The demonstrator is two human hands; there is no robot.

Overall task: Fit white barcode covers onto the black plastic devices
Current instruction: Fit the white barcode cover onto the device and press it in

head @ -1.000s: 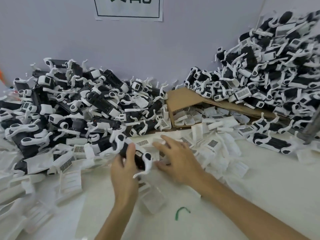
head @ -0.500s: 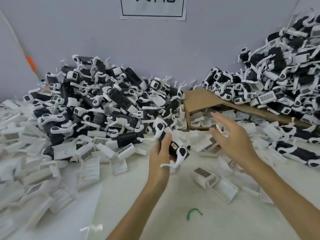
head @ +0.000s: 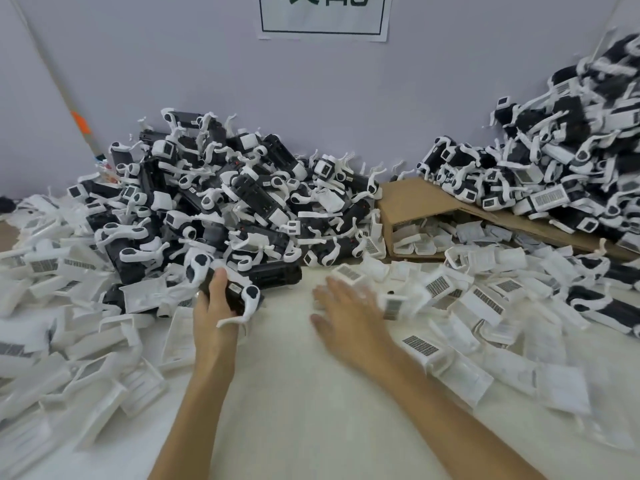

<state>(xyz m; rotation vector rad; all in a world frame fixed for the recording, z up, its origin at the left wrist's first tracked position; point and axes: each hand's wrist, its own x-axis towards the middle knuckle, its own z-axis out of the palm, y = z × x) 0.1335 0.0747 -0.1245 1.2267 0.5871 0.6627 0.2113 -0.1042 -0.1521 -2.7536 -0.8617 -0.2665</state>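
Observation:
My left hand grips a black plastic device with white clips, held just above the white table at the foot of the left heap. Blurred by motion, my right hand lies low over the table with fingers spread and nothing in it. Its fingertips are beside a white barcode cover at the edge of the loose covers on the right.
A big heap of black devices leans on the back wall, and a second heap rises at the right. A tipped cardboard box spills covers between them. More white covers crowd the left side.
My right hand dropped from in front of the cardboard box down toward the covers on the table. My left hand kept its hold on the device, and the view shifted left.

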